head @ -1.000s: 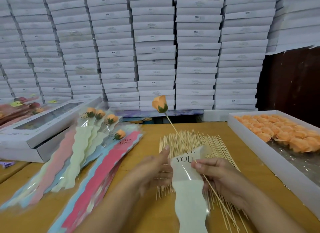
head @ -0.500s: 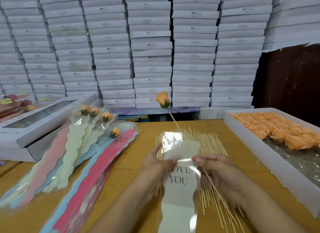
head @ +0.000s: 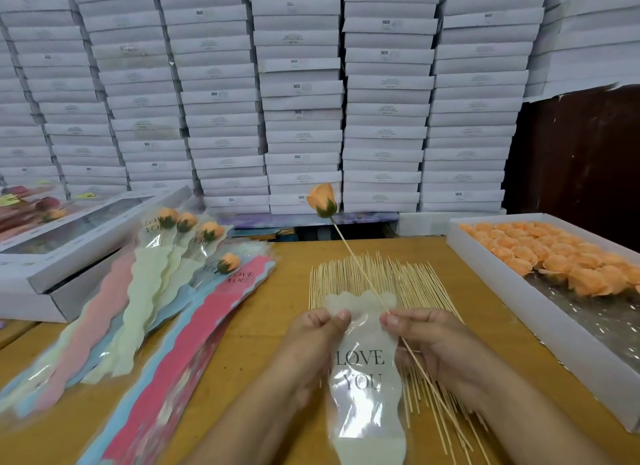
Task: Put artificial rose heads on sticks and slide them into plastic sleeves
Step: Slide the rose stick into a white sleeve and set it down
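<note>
An orange rose head (head: 322, 200) sits on a thin wooden stick (head: 356, 267) that slants up and away from me. My right hand (head: 436, 347) pinches that stick and the right edge of a clear plastic sleeve (head: 362, 371) printed "LOVE YOU". The sleeve's left edge, near its wavy top, is pinched by my left hand (head: 317, 340). The stick lies outside the sleeve, beside its right edge. Under the hands lies a bed of loose sticks (head: 388, 281).
A white tray (head: 491, 277) at the right holds several orange rose heads (head: 554, 256). Sleeved roses (head: 180, 243) and spare coloured sleeves (head: 194, 329) fan out at the left. A windowed white box (head: 69, 253) sits far left. Stacked white boxes (head: 301, 94) wall the back.
The sleeve has moved up between my hands, so its printed words now sit below my fingers. The rose on its stick stays raised in my right hand.
</note>
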The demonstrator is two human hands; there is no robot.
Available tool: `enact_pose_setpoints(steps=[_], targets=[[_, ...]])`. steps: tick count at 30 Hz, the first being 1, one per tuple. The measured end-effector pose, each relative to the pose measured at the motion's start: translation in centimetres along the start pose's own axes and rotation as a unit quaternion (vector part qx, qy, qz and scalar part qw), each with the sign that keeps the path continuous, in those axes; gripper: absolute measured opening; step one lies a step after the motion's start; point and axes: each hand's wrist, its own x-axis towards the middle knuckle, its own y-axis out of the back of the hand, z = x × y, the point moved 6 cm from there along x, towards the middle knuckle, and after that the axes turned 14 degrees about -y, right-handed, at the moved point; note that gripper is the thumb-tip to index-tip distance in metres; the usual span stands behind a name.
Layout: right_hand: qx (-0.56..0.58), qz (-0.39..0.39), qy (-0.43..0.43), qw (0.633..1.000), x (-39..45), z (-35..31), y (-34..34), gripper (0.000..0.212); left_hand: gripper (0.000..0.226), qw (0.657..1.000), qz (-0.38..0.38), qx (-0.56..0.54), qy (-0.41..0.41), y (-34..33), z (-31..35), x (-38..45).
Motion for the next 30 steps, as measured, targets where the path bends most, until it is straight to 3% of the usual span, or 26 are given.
enact_pose_setpoints(steps=[4, 10, 18, 21, 26, 30], targets=[[-0.003, -0.004, 0.009, 1.0, -0.12, -0.15, 0.02, 0.041, 0.02, 1.0, 0.015, -0.014, -0.014, 0.25, 0.04, 0.12], [-0.012, -0.01, 0.012, 1.0, -0.31, -0.2, -0.23, 0.036, 0.038, 0.998, 0.033, -0.048, -0.022, 0.84, 0.35, -0.02], [-0.012, -0.007, 0.004, 1.0, -0.36, -0.17, -0.1, 0.029, 0.038, 0.997, 0.0, -0.082, 0.017, 0.38, 0.23, -0.38], [-0.021, 0.006, 0.006, 1.0, -0.22, -0.06, 0.01, 0.027, 0.046, 0.997, 0.021, -0.072, 0.036, 0.54, -0.06, -0.55], [-0.046, 0.026, 0.004, 0.999, -0.33, 0.15, -0.12, 0.027, 0.028, 0.996, 0.023, -0.081, 0.029, 0.63, 0.07, -0.4], [-0.07, 0.013, 0.004, 0.997, -0.74, -0.01, -0.79, 0.026, 0.032, 0.996, 0.022, -0.079, 0.028, 0.8, 0.03, -0.46]])
